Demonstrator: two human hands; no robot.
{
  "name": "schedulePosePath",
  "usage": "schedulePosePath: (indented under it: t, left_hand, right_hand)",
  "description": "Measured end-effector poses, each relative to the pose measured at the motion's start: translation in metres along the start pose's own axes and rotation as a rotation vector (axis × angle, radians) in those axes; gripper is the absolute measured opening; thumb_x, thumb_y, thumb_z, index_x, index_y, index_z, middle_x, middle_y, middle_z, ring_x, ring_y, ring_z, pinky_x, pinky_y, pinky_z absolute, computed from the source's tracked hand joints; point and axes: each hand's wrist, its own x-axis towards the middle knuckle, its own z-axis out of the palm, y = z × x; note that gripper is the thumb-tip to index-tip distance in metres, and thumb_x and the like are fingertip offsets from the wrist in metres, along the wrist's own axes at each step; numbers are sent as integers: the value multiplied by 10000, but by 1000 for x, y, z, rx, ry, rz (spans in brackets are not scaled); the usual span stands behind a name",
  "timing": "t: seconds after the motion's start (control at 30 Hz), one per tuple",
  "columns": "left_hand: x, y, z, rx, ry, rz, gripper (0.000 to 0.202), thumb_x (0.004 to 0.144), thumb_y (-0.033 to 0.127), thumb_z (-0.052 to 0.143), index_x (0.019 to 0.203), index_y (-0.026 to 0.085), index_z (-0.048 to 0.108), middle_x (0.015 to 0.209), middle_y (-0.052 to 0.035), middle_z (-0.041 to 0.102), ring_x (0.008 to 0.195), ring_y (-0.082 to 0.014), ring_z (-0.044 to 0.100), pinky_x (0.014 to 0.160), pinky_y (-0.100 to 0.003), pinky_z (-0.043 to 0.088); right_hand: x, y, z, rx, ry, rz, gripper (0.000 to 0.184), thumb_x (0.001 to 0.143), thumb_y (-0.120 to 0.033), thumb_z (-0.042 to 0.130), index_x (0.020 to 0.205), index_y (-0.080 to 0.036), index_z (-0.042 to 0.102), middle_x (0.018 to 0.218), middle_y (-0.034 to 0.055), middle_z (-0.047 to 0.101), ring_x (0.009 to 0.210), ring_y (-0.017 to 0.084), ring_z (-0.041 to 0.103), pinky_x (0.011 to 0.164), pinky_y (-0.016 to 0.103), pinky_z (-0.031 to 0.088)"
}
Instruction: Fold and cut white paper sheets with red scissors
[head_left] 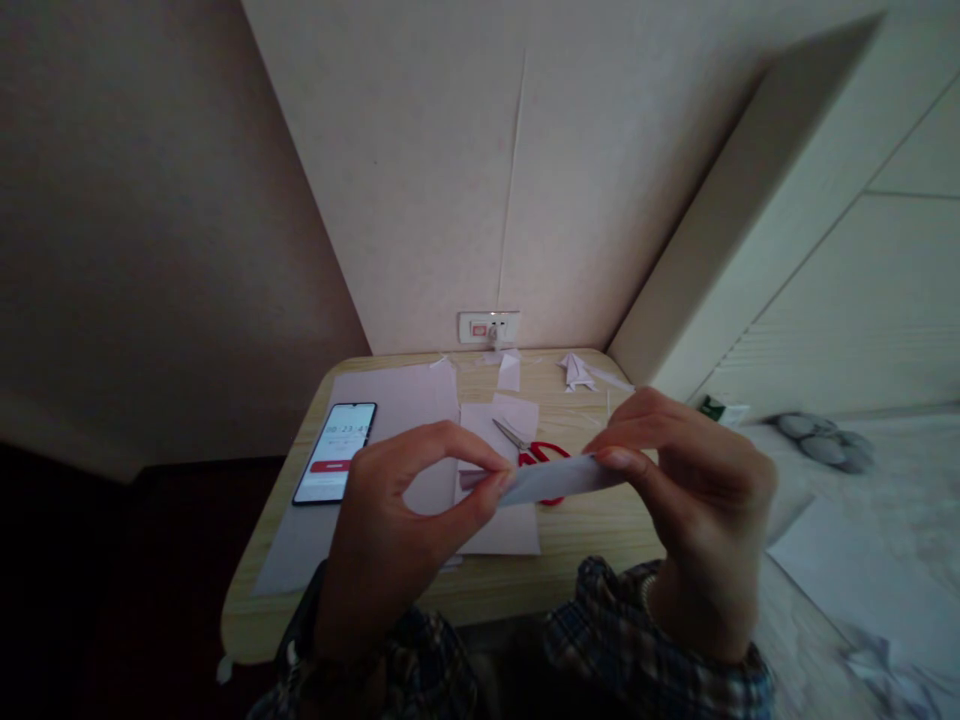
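Observation:
Between my hands, above the small wooden table, a narrow folded strip of white paper (pixel 559 481) is stretched nearly level. My left hand (pixel 420 510) pinches its left end between thumb and forefinger. At the other end, my right hand (pixel 686 500) grips the strip in the same way. Behind and below the paper lie scissors (pixel 547 452) with red handles, partly hidden by it. They rest on white paper sheets (pixel 499 530) on the table. A folded paper figure (pixel 576 371) sits near the table's back right corner.
A phone (pixel 335 455) showing a running timer lies on a large white sheet (pixel 405 385) at the left. Paper scraps (pixel 509 370) lie below a wall socket (pixel 489 327). Right of the wooden table (pixel 259 625), a bed (pixel 922 490) holds more paper (pixel 862 570) and a grey rounded object (pixel 823 442).

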Motion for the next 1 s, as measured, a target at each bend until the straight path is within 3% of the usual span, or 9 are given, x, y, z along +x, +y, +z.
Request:
schedulePosePath:
  t: [0.27,0.43,0.5,0.57,0.63,0.7,0.77,0.93,1.0]
  left_hand:
    - [-2,-5,-5,7,10,-17,154,764,116,691,714,262,693,735,89,732,731,-106,679,713,-219,501]
    - [-5,-21,-20,74,216,-94,131,747,156,722,690,274,712,728,81,735,732,-128,670,691,-234,483]
    - [-7,-25,-23,33,306,-100,146,755,155,729,697,288,716,729,91,736,730,-117,665,694,-220,479]
    - [-7,-23,-22,-12,348,-84,146,791,173,711,722,302,724,751,98,742,732,-95,660,684,-195,477]
    - [-4,-16,-16,-45,287,-65,115,800,198,709,789,309,736,830,92,752,822,-89,665,793,-182,475]
    - [-1,-6,-7,-108,15,-72,185,744,213,761,903,305,739,913,77,755,887,-108,676,810,-186,500]
    - [3,1,2,-109,-115,-100,139,738,170,755,834,270,740,826,69,754,777,-101,678,729,-177,520]
    - [6,2,10,-94,-25,-178,111,767,151,708,701,238,732,677,58,725,639,-99,658,643,-174,526]
    - [6,-1,9,-110,19,-199,123,754,139,711,686,239,731,667,61,725,624,-99,659,629,-172,531]
  right_hand:
    - [-1,1,-2,14,49,12,207,852,-100,658,726,-254,714,632,-12,639,589,174,537,551,345,388]
    - [-7,7,-9,37,287,36,218,839,-96,643,696,-248,704,612,5,567,584,184,487,526,344,338]
    - [-9,7,-12,14,300,67,219,852,-106,635,694,-247,693,623,9,555,591,187,487,517,337,326]
    - [-8,7,-12,-24,225,96,217,855,-109,648,687,-244,676,631,-1,564,604,180,503,531,326,342]
    - [-5,5,-8,-55,96,108,209,854,-117,664,684,-238,662,641,-16,584,616,166,523,554,310,371]
    - [-1,4,-2,-63,-44,111,188,856,-139,672,689,-226,659,653,-23,603,622,150,537,573,294,396]
    - [4,2,3,-53,-160,114,173,861,-161,669,696,-211,662,666,-19,622,643,141,560,594,278,417]
    - [8,3,6,10,-218,227,41,853,-245,682,849,-205,689,780,-10,689,710,140,602,618,251,446]
    - [7,4,6,35,-207,278,82,862,-258,665,799,-207,670,712,-25,657,651,128,570,568,243,419]
